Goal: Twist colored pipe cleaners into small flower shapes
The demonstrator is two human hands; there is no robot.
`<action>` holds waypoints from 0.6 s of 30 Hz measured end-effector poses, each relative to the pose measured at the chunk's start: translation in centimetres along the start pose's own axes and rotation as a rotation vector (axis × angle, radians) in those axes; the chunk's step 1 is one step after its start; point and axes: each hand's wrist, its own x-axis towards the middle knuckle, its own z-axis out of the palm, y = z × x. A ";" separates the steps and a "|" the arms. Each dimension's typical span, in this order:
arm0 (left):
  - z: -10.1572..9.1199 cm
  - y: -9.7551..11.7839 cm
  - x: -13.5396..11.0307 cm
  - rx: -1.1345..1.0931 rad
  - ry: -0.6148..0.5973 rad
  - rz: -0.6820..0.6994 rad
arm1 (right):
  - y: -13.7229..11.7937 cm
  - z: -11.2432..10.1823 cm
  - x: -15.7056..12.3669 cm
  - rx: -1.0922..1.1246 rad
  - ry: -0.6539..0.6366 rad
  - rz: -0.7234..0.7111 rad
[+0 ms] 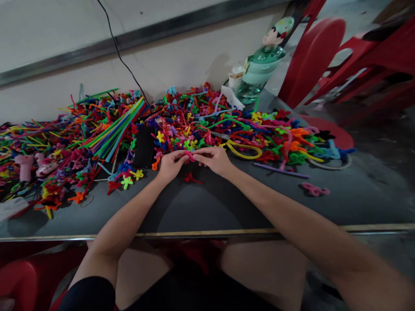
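Between my two hands is a small pink pipe cleaner piece point(189, 155), bent into a loopy shape. Its left side is pinched by my left hand point(171, 165), thumb against fingers. From the other side my right hand point(214, 159) grips it, fingertips almost meeting the left ones. Part of the piece is hidden behind the fingers. Just below them on the dark table lies a red pipe cleaner piece point(192, 178) with a loose tail. A black phone point(144, 147) lies to the left of my left hand. Yellow-handled scissors point(244, 151) rest to the right of my right hand.
A heap of colourful pipe cleaner shapes point(181, 110) runs along the wall, with a bundle of straight pipe cleaners point(115, 129) on top. A green lidded jug point(259, 75) stands at the back right. Red plastic chairs point(313, 60) are beyond the table point(207, 207).
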 end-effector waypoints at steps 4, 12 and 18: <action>0.0 0.0 0.0 -0.017 -0.030 -0.027 | -0.1 -0.1 0.0 0.003 -0.027 0.001; 0.0 0.4 -0.4 0.069 -0.010 0.016 | -0.4 0.0 -0.1 0.004 -0.036 -0.019; -0.1 0.3 -0.5 0.148 0.005 0.047 | 0.0 0.0 -0.2 -0.050 -0.041 -0.029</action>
